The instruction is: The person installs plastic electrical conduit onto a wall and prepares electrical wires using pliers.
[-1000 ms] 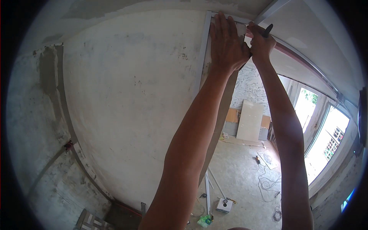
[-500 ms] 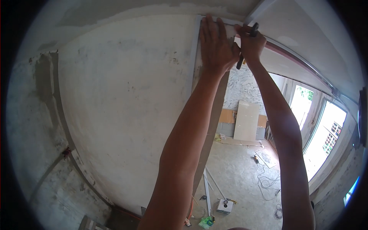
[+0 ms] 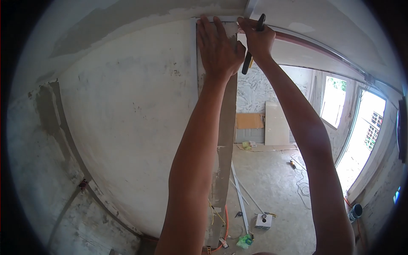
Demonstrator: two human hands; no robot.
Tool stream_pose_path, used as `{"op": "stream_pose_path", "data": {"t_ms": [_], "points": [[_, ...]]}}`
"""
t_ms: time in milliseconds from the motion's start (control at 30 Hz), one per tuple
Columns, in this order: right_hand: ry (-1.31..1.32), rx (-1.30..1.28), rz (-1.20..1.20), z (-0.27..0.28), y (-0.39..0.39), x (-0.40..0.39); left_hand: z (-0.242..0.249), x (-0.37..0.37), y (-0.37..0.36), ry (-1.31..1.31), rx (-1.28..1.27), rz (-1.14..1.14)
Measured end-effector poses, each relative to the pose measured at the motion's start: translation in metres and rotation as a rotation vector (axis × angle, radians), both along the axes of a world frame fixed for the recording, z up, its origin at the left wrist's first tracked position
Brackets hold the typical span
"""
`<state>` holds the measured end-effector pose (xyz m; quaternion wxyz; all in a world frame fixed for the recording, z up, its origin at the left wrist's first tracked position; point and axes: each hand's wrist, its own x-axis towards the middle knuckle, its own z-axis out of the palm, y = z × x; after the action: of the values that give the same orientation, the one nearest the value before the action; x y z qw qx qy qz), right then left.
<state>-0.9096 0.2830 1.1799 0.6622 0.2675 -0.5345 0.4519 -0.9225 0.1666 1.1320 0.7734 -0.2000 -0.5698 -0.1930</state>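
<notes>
Both arms reach up to the top of the wall. My left hand (image 3: 219, 53) lies flat with its fingers stretched out, pressing near a white metal strip (image 3: 194, 55) that runs down the wall edge and turns along the ceiling line. Just to its right, my right hand (image 3: 260, 41) is closed round a slim black tool (image 3: 247, 64) whose ends stick out above and below the fist. A bit of yellow shows beside the tool. The exact kind of tool is hidden by the fingers. Its thumb and fingertips are right at the ceiling strip's end.
A pale plastered wall (image 3: 136, 127) fills the left. Beyond the opening, the concrete floor (image 3: 276, 178) holds a white box (image 3: 263, 221), long metal strips (image 3: 240, 195), a green plastic bag (image 3: 244, 241) and cables. A board (image 3: 276, 123) leans at the back; a bucket (image 3: 355, 211) stands right.
The view has shifted, so both hands and the wall edge appear farther left. The left hand stays flat at the top, and the right still grips the black tool.
</notes>
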Motion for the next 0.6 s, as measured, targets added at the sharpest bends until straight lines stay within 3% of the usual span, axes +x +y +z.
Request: {"op": "stream_pose_path", "data": {"t_ms": [267,467,600], "points": [[-0.05,-0.024,-0.052,0.0004,-0.0046,0.0058,0.0007,0.0033,0.0015,-0.017,0.004,0.012],[-0.109,-0.07,0.167,0.0057,-0.0036,0.001,0.0012,0.0028,0.0021,-0.021,-0.005,0.031],[-0.185,-0.073,0.193,0.0071,-0.0044,0.0083,0.0014,0.0003,0.0027,-0.001,-0.002,0.012]]}}
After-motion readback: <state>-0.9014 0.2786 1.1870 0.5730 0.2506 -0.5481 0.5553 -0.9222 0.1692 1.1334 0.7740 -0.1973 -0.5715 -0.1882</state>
